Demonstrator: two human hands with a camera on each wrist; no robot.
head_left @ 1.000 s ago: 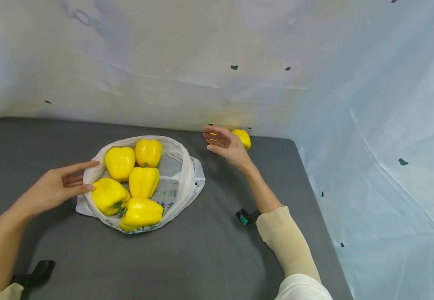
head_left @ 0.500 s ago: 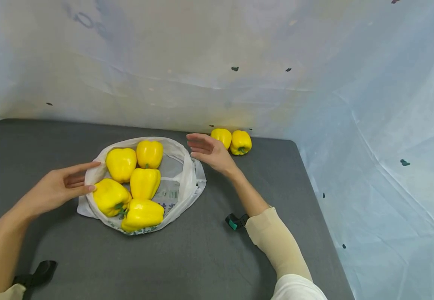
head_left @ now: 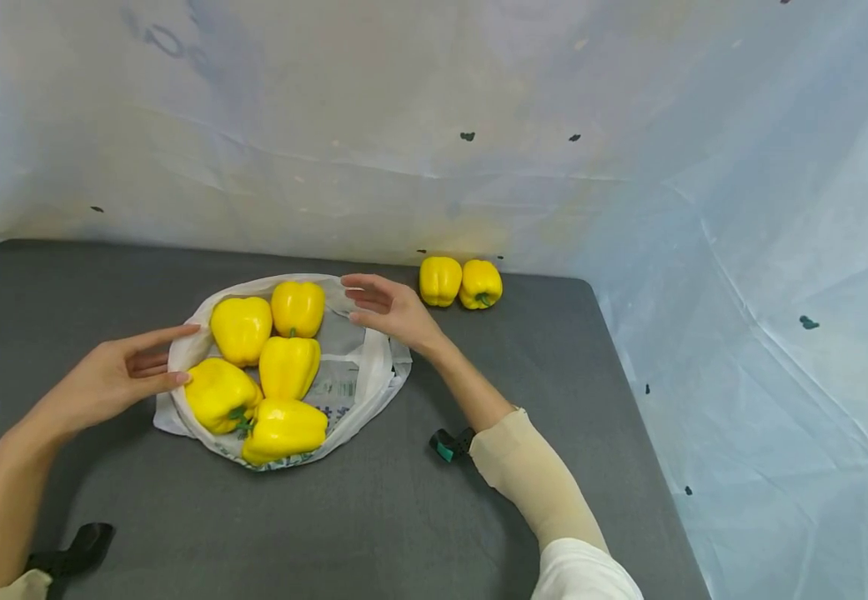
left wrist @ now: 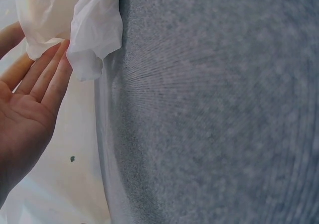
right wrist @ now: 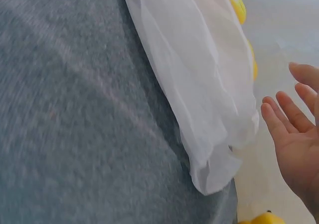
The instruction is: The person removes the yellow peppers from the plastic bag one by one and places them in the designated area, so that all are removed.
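Note:
A white plastic bag [head_left: 383,367] stands with its mouth wide, holding several yellow bell peppers, among them a front pepper [head_left: 283,429] and a middle pepper [head_left: 288,367]. At its left rim my left hand [head_left: 107,379] touches the plastic, fingers straight and thumb spread apart; the left wrist view shows the fingertips against the bag's folds [left wrist: 94,35]. Over the far right rim hovers my right hand [head_left: 392,312], fingers extended and nothing in them. In the right wrist view that hand [right wrist: 296,134] is apart from the bag's outer side [right wrist: 199,74].
Two more yellow bell peppers, a left one [head_left: 440,282] and a right one [head_left: 481,284], sit side by side near the back edge of the dark grey table [head_left: 403,517]. Pale plastic sheeting [head_left: 291,125] hangs behind and to the right of the table.
My right hand has moved left from in front of the two back peppers to over the bag's right rim, uncovering those peppers. My left hand stays at the bag's left rim.

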